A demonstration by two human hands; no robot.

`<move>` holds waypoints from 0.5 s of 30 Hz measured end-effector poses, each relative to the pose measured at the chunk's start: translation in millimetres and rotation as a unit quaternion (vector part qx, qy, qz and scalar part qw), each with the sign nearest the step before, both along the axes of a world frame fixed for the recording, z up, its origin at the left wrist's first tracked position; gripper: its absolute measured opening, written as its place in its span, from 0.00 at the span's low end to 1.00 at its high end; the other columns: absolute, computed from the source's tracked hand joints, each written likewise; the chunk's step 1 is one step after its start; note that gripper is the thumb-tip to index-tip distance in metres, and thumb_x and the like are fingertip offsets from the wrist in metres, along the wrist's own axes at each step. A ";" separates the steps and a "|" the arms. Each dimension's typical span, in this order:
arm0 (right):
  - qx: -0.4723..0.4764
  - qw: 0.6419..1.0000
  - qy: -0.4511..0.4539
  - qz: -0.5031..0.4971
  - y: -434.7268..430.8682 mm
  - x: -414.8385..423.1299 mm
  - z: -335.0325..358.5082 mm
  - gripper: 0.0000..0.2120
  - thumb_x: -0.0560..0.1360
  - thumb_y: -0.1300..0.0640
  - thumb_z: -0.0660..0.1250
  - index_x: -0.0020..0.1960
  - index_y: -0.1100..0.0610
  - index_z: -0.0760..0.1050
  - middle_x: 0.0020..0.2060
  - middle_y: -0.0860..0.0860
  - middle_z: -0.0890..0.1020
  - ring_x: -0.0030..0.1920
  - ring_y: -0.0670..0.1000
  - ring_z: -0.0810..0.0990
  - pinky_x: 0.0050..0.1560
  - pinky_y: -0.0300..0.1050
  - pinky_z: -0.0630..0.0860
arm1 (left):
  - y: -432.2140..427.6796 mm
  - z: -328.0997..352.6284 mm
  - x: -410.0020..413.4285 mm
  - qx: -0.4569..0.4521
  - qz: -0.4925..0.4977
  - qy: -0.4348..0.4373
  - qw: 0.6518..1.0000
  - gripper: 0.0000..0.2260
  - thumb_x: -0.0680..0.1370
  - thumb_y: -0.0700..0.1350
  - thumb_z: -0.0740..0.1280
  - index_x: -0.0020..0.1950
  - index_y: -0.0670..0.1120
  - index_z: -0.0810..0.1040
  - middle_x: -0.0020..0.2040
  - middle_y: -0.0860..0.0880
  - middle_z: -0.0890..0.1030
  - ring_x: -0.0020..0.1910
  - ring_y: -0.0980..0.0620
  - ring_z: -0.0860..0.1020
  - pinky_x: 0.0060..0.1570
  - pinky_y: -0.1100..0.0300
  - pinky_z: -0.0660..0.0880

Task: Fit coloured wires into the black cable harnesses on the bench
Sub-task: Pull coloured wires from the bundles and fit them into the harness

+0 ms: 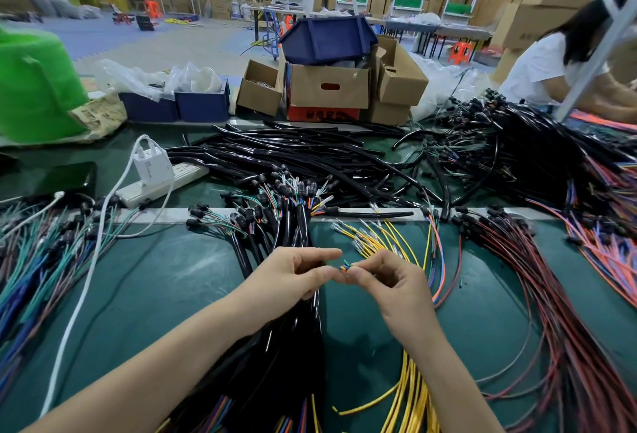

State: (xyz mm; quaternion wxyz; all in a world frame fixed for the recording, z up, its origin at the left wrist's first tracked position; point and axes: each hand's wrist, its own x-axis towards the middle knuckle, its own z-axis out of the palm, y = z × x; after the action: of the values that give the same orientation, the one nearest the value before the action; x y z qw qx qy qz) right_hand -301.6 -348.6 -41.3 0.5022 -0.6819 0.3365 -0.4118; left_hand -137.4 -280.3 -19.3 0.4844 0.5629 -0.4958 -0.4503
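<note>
Over the green bench mat, my left hand (296, 272) grips the end of a black cable harness (303, 336) that runs down toward me. Short coloured wire ends (344, 265) in orange, green and blue stick out of it between my two hands. My right hand (389, 281) pinches those wire ends with thumb and forefinger. A bundle of yellow wires (406, 394) lies under my right wrist, its tips fanned out just beyond my fingers. More black harnesses with plugs (275, 205) lie fanned out behind my hands.
Red and black wires (551, 312) spread at the right; blue and green ones (41, 260) at the left. A heap of black tubes (310, 160), a power strip with charger (155, 174) and cardboard boxes (327, 88) sit farther back. Another person (565, 53) works at the far right.
</note>
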 end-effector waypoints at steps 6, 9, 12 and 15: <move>0.036 0.998 -0.012 0.040 -1.4 -2.2 3.8 0.05 0.73 0.67 0.70 0.41 0.58 0.77 0.34 0.53 0.85 0.34 0.45 0.82 0.35 0.29 0.71 | 5.9 14.2 12.2 0.071 -0.056 -0.021 0.996 0.11 0.78 0.44 0.67 0.59 0.51 0.76 0.49 0.51 0.85 0.24 0.57 0.70 0.23 0.69 0.65; 0.042 0.997 -0.026 0.052 -1.3 -3.6 6.2 0.06 0.73 0.67 0.70 0.42 0.57 0.79 0.33 0.55 0.85 0.32 0.42 0.80 0.33 0.27 0.70 | -0.3 17.7 17.7 0.067 -0.050 -0.039 0.996 0.06 0.76 0.42 0.69 0.50 0.41 0.80 0.44 0.50 0.86 0.24 0.59 0.70 0.23 0.71 0.65; 0.043 0.996 -0.041 0.061 -1.1 -5.6 8.0 0.07 0.73 0.66 0.69 0.43 0.56 0.80 0.34 0.55 0.85 0.34 0.42 0.81 0.33 0.27 0.70 | -5.3 18.1 19.6 0.060 -0.050 -0.053 0.996 0.05 0.74 0.41 0.71 0.46 0.39 0.81 0.41 0.48 0.86 0.24 0.59 0.72 0.25 0.71 0.67; 0.037 0.996 -0.044 0.071 -0.9 -6.5 9.3 0.09 0.73 0.67 0.69 0.46 0.54 0.82 0.34 0.54 0.85 0.34 0.41 0.81 0.34 0.27 0.70 | -7.0 12.4 15.7 0.043 -0.040 -0.060 0.996 0.03 0.75 0.39 0.70 0.46 0.40 0.81 0.39 0.47 0.85 0.25 0.58 0.72 0.25 0.69 0.67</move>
State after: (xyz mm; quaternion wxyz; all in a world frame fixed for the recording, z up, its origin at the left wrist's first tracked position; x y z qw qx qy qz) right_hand -308.1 -349.4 -32.0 0.5693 -0.6663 0.2795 -0.3922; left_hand -121.7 -287.3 -6.9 0.4106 0.5887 -0.5267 -0.4556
